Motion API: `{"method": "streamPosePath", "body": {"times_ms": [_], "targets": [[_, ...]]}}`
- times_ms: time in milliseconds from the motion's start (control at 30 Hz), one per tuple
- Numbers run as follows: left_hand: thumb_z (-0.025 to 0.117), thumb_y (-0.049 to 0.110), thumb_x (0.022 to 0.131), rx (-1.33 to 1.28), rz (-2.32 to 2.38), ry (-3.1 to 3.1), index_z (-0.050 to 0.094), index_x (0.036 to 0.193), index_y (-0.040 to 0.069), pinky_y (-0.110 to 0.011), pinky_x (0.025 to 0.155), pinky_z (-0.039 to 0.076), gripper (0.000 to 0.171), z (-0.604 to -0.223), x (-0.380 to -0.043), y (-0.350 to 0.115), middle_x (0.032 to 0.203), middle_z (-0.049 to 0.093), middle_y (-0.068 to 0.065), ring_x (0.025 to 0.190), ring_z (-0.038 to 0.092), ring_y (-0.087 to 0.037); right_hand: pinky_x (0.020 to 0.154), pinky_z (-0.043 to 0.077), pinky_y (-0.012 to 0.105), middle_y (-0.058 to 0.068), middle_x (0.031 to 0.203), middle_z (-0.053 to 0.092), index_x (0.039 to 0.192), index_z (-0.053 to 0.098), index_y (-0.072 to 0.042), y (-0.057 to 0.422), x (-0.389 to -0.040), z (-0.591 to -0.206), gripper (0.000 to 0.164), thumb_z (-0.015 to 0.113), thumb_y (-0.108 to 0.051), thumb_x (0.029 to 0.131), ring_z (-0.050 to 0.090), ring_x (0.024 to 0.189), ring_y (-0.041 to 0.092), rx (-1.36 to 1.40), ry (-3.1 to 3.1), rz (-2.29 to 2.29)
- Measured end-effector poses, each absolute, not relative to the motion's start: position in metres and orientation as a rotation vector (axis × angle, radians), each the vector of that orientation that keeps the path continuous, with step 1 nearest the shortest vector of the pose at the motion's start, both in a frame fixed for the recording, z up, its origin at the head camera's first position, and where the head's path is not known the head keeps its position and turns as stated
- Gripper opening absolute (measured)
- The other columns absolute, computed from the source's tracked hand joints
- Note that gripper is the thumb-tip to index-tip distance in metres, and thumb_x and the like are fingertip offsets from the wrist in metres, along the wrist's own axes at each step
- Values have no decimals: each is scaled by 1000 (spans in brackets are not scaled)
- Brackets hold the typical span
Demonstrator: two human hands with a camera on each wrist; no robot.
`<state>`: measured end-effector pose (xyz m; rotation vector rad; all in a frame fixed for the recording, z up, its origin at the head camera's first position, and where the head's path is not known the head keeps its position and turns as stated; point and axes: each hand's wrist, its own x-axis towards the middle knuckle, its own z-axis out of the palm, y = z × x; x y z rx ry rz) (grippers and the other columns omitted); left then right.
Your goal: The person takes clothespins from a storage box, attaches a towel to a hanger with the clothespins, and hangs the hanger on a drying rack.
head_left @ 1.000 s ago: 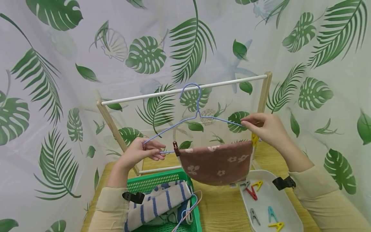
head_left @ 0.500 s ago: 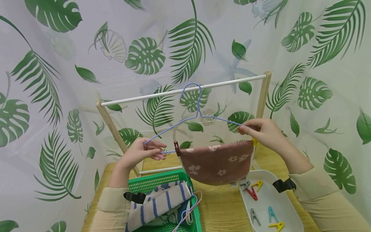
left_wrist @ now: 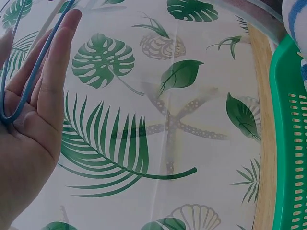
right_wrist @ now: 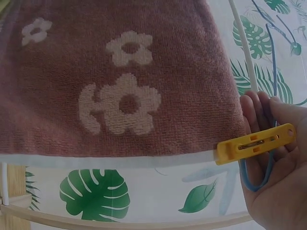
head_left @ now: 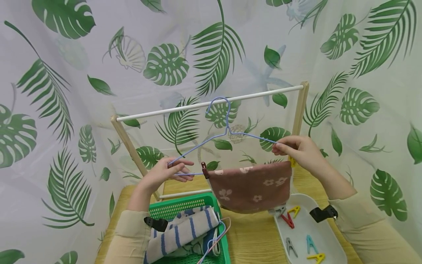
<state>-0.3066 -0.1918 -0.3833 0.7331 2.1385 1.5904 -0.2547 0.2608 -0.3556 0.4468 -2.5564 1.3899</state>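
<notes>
A blue wire clothes hanger [head_left: 242, 133] is held up by both hands, its hook overlapping the rack's white rod in the head view; I cannot tell whether the hook rests on it. A brown flowered towel [head_left: 250, 189] hangs from the lower wire, clipped by a dark red clothespin [head_left: 205, 170] at the left and a yellow clothespin [right_wrist: 254, 143] at the right. With fairly straight fingers, my left hand [head_left: 165, 171] supports the hanger's left end against the palm [left_wrist: 29, 129]. My right hand [head_left: 298, 148] pinches the right shoulder wire between thumb and fingers.
A drying rack with a white rod [head_left: 158, 113] and wooden legs [head_left: 299, 110] stands on the wooden table [head_left: 245, 234]. Front left, a green basket [head_left: 225, 242] holds a striped towel [head_left: 184, 231] and more hangers [head_left: 220, 236]. Several clothespins lie in a white tray [head_left: 324, 234].
The hanger and towel have shifted slightly right and the hook slightly down. My left thumb and fingers have loosened around the lower wire; my right hand has slid a little lower.
</notes>
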Motion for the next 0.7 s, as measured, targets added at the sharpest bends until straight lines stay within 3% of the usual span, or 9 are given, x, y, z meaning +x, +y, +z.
{"method": "streamPosePath", "body": {"times_ms": [133, 300, 500, 700], "targets": [[45, 34, 116, 678, 1661, 2171, 63, 136, -12, -40, 94, 67, 53, -385, -309, -189, 110, 82, -10, 97, 81, -15, 80, 59, 9, -2, 97, 81, 116, 75, 8, 259, -254, -356, 26, 61, -13, 110, 73, 86, -7, 445, -2510, 1398], [49, 24, 115, 636, 1812, 2227, 62, 135, -14, -43, 99, 65, 45, -388, -315, -184, 95, 81, 9, 93, 79, -9, 79, 58, 9, -22, 89, 75, 114, 75, 8, 257, -254, -356, 26, 62, -15, 109, 73, 85, -6, 413, -2460, 1427], [54, 18, 113, 495, 2045, 2276, 66, 128, -13, -26, 87, 66, 37, -388, -323, -179, 87, 79, 12, 87, 78, -6, 81, 57, 6, -28, 87, 72, 116, 74, 9, 258, -253, -357, 29, 61, -17, 110, 71, 85, -9, 345, -2434, 1465], [56, 18, 112, 337, 2028, 2372, 67, 131, -7, -21, 88, 64, 33, -384, -332, -173, 91, 78, 13, 90, 76, -4, 78, 58, 6, -31, 87, 71, 119, 73, 10, 254, -254, -359, 29, 61, -15, 110, 71, 84, -11, 275, -2409, 1496]]}}
